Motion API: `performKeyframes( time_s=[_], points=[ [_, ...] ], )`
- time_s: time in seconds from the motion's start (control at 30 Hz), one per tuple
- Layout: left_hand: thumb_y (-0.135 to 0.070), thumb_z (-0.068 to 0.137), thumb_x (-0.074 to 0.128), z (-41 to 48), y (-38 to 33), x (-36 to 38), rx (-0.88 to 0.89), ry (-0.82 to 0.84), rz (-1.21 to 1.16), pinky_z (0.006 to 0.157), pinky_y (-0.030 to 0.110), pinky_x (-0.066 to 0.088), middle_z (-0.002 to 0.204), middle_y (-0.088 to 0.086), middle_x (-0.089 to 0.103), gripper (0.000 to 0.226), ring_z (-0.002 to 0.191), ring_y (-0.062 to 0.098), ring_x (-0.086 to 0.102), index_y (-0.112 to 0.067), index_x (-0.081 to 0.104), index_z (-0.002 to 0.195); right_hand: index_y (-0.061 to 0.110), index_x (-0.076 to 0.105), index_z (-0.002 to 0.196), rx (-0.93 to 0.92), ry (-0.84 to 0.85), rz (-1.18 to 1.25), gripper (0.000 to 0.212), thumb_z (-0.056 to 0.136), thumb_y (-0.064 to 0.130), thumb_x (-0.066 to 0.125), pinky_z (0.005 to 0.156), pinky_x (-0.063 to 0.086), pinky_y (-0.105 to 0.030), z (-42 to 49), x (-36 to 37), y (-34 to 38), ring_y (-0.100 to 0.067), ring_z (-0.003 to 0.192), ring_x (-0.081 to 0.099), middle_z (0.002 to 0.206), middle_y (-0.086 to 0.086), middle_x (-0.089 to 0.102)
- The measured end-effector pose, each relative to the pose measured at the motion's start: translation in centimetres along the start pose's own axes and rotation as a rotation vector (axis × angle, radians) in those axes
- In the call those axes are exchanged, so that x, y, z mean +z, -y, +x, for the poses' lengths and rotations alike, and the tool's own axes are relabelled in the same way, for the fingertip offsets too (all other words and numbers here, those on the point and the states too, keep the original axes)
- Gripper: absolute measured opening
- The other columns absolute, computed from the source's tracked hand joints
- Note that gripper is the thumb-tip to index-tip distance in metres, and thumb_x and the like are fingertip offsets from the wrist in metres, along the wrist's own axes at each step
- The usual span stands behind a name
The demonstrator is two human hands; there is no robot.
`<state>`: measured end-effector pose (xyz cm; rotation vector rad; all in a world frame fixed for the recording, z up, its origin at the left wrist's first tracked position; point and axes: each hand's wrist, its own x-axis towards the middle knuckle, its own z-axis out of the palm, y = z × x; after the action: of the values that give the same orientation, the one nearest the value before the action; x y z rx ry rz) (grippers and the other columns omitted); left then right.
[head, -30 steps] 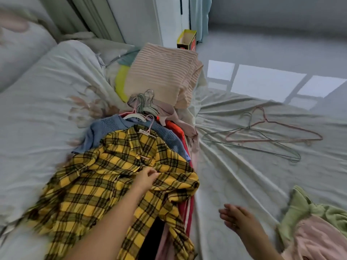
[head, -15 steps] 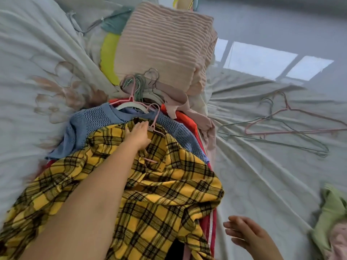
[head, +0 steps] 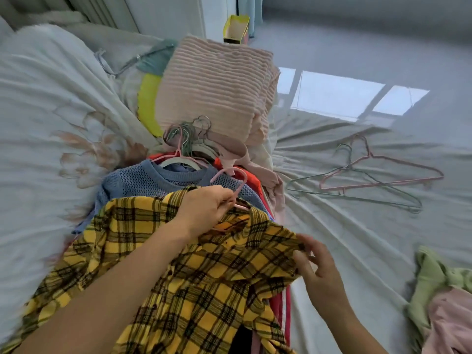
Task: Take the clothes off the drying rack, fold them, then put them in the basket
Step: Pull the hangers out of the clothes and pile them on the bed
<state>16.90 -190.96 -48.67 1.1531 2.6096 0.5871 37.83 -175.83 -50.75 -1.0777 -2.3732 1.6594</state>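
Observation:
A yellow plaid shirt [head: 194,282] lies on top of a pile of hung clothes on the bed, over a blue knit sweater [head: 143,180] and red garments. My left hand [head: 204,210] grips the neck of the shirt's pink hanger [head: 236,180] at the collar. My right hand [head: 316,267] pinches the shirt's right shoulder edge. More hanger hooks [head: 189,134] bunch above the sweater. No basket or drying rack is in view.
A folded pink ribbed blanket [head: 217,88] sits behind the pile. Two bare hangers [head: 367,180] lie on the sheet [head: 344,238] to the right. Green and pink clothes [head: 444,302] lie at the right edge. A quilt [head: 51,123] covers the left.
My left hand slid from the shirt's front up to the collar and took hold of the pink hanger. My right hand rose from the sheet and took the shirt's shoulder edge.

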Motion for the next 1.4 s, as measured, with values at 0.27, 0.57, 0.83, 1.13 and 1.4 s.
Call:
performKeyframes(
  time_s=[0.27,0.57,0.83,1.13,1.4],
  points=[
    [-0.035,0.080,0.053,-3.5,-8.0,-8.9,0.012,-0.051,-0.272,0.056,0.030,0.041,0.059,-0.011,0.053,0.017,0.059,0.012,0.051,-0.021,0.062,0.074,0.049,0.053,0.087,-0.195,-0.021,-0.288,0.031,0.087,0.020,0.063,0.085,0.047,-0.044,-2.3,-5.4,5.1,-0.014,0.084,0.060,0.081,0.019,0.062],
    [-0.022,0.086,0.064,-5.1,-22.3,-11.6,0.183,0.028,-0.201,0.068,0.018,0.040,0.084,-0.010,0.059,0.015,0.081,0.009,0.057,-0.018,0.066,0.100,0.029,0.061,0.083,-0.351,0.020,-0.056,0.018,0.077,0.046,0.064,0.057,0.048,-0.024,-8.3,-14.0,11.4,-0.009,0.067,0.062,0.071,0.005,0.066],
    [-0.077,0.065,0.051,-5.9,-25.3,-11.9,0.007,-0.101,0.218,0.099,0.041,0.031,0.123,-0.002,0.054,0.082,0.114,0.021,0.048,-0.026,0.046,0.128,0.017,0.068,0.078,-0.262,-0.189,0.020,0.046,0.073,0.063,0.063,0.071,0.048,-0.036,-11.6,-26.4,9.7,-0.015,0.074,0.064,0.074,-0.001,0.069],
    [-0.022,0.084,0.068,-4.8,-34.1,-8.6,0.157,0.029,-0.309,0.058,0.012,0.036,0.063,-0.014,0.052,0.017,0.066,-0.009,0.052,-0.028,0.053,0.079,0.032,0.058,0.102,-0.278,-0.119,-0.198,0.037,0.075,0.057,0.056,0.081,0.049,-0.034,-13.8,-36.8,7.9,-0.009,0.087,0.061,0.094,0.010,0.065],
    [-0.053,0.060,0.051,-4.6,-33.4,-7.2,0.093,0.008,-0.446,0.058,0.016,0.037,0.062,-0.014,0.058,0.016,0.059,0.001,0.052,-0.042,0.060,0.068,0.034,0.069,0.102,-0.382,-0.082,-0.071,0.023,0.081,0.038,0.060,0.082,0.042,-0.017,-15.4,-37.3,5.0,0.004,0.100,0.057,0.106,0.014,0.063]
  ],
)
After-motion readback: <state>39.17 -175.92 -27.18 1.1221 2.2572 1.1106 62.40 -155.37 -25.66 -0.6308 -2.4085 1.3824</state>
